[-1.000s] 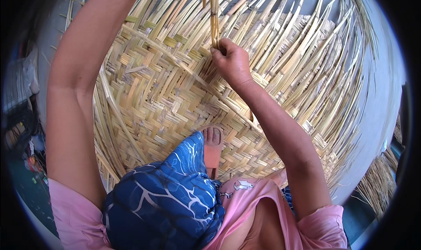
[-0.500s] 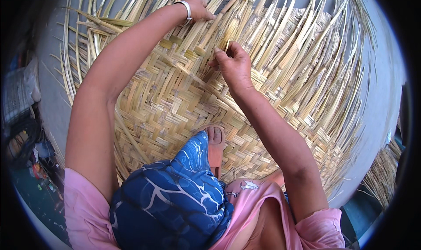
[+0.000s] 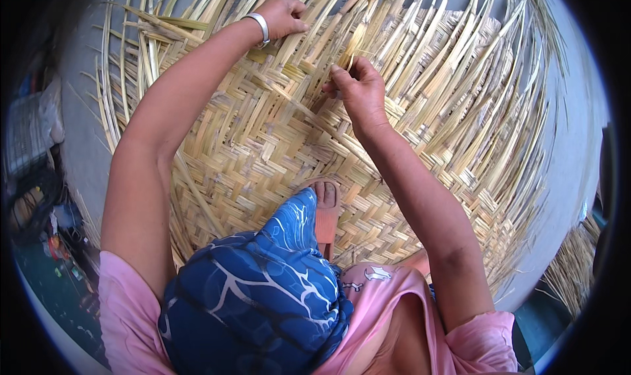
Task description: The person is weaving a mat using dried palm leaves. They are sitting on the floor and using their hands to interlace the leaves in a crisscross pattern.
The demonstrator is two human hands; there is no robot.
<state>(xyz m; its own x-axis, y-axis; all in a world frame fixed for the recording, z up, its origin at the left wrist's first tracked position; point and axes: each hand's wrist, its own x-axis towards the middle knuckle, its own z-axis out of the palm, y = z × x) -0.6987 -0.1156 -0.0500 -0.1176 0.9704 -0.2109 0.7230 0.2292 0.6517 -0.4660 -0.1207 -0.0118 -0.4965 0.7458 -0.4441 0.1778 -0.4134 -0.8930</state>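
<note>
A large mat point(image 3: 263, 148) of flat pale-yellow reed strips lies under me, woven in a zigzag pattern. Its loose strip ends point(image 3: 453, 66) fan out along the far and right sides. My right hand point(image 3: 363, 92) is closed in a pinch at the far edge of the weave, with a thin reed strip point(image 3: 353, 49) rising from its fingertips. Farther off and to the left, my left hand point(image 3: 281, 19) has its fingers curled in over the loose strips. Whatever its fingertips hold is hidden. A silver bangle point(image 3: 261, 28) circles that wrist.
My sandalled foot point(image 3: 325, 201) rests on the mat, beside blue patterned cloth point(image 3: 253, 289) over my knee. Grey floor point(image 3: 572, 151) surrounds the mat. A bundle of dry stalks point(image 3: 568, 263) lies at the right, and assorted clutter point(image 3: 56, 237) at the left.
My left hand has moved a little to the left, its fingers curling in more. The right hand has shifted slightly to the right, still pinching the strip.
</note>
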